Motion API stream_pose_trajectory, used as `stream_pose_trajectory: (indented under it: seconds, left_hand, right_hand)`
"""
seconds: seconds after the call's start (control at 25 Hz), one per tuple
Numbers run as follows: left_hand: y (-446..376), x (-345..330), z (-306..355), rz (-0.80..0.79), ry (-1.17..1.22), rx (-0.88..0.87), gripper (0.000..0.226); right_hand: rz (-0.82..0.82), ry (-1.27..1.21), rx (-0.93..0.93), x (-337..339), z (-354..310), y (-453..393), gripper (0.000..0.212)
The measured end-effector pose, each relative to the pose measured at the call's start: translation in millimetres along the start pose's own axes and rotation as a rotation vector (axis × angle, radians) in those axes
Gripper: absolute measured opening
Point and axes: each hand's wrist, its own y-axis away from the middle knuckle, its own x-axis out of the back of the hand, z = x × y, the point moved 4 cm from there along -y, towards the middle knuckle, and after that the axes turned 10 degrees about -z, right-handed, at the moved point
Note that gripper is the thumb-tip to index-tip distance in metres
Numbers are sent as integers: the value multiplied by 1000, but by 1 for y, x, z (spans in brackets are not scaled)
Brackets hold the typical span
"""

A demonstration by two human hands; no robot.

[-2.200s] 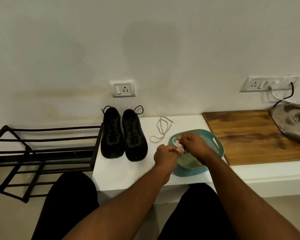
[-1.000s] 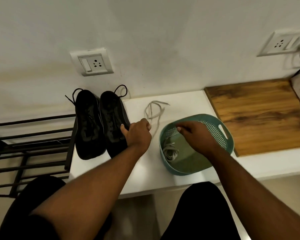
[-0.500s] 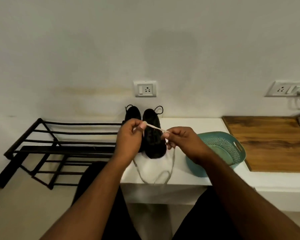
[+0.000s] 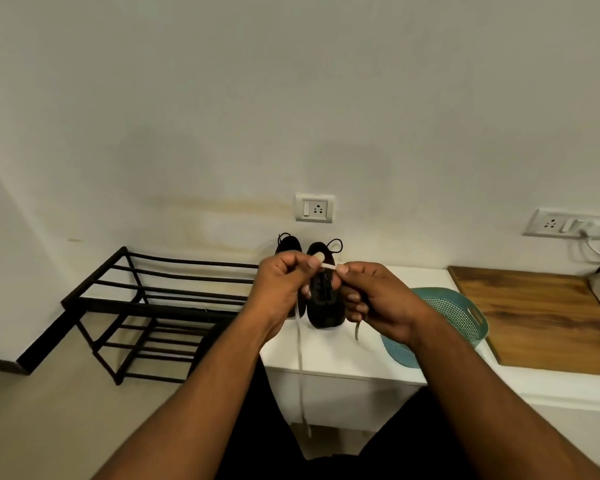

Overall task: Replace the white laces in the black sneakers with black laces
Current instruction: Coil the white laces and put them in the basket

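Two black sneakers (image 4: 324, 299) with black laces stand side by side against the wall on the white table (image 4: 336, 355). I hold a white lace (image 4: 300, 362) in front of them. My left hand (image 4: 283, 289) pinches it near one end, and a long tail hangs down past the table's front edge. My right hand (image 4: 374, 299) pinches the same lace close by, with a short tail hanging below the fingers. The left sneaker is mostly hidden behind my left hand.
A teal perforated basket (image 4: 465, 317) sits on the table right of my right hand. A wooden board (image 4: 541, 313) lies further right with grey cloth at its edge. A black metal shoe rack (image 4: 160, 306) stands left of the table. Wall sockets (image 4: 315, 207) sit above the sneakers.
The first white lace went into the basket. My left hand took the second lace from the table, both hands raised it, and they are now closer together, one end hanging lower.
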Motion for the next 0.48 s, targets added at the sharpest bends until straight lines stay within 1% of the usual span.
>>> stream_pose_trajectory:
  seconds: [0.08, 0.12, 0.16, 0.2, 0.28, 0.32, 0.36, 0.4, 0.44, 0.48]
  left_hand:
    - [-8, 14, 13, 201, -37, -55, 16]
    - [-12, 17, 16, 278, -41, -68, 16]
    - [-13, 16, 19, 312, -51, -75, 15]
    - [-13, 11, 21, 287, -76, -74, 15]
    - [-3, -7, 18, 106, -170, -43, 19]
    - [6, -17, 15, -6, -228, -22, 21]
    - [16, -24, 13, -92, -308, -10, 22]
    - [25, -26, 13, -144, -413, -8, 22]
    - [31, -25, 17, -174, -510, -15, 21]
    - [35, -21, 26, -188, -577, -32, 19]
  right_hand:
    - [-79, -213, 11, -7, 2, 11, 20]
    - [-117, -322, 47, -13, -1, 15, 18]
    - [-127, -425, 109, -19, -7, 18, 19]
    - [-103, -525, 200, -23, -15, 19, 19]
    - [38, -640, 421, -20, -37, 17, 19]
    - [102, -610, 514, -17, -51, 16, 22]
    - [145, -510, 568, -14, -61, 15, 25]
    - [174, -324, 573, -11, -69, 14, 28]
    - [200, -47, 518, -7, -72, 14, 29]
    - [202, 256, 420, -5, -71, 13, 29]
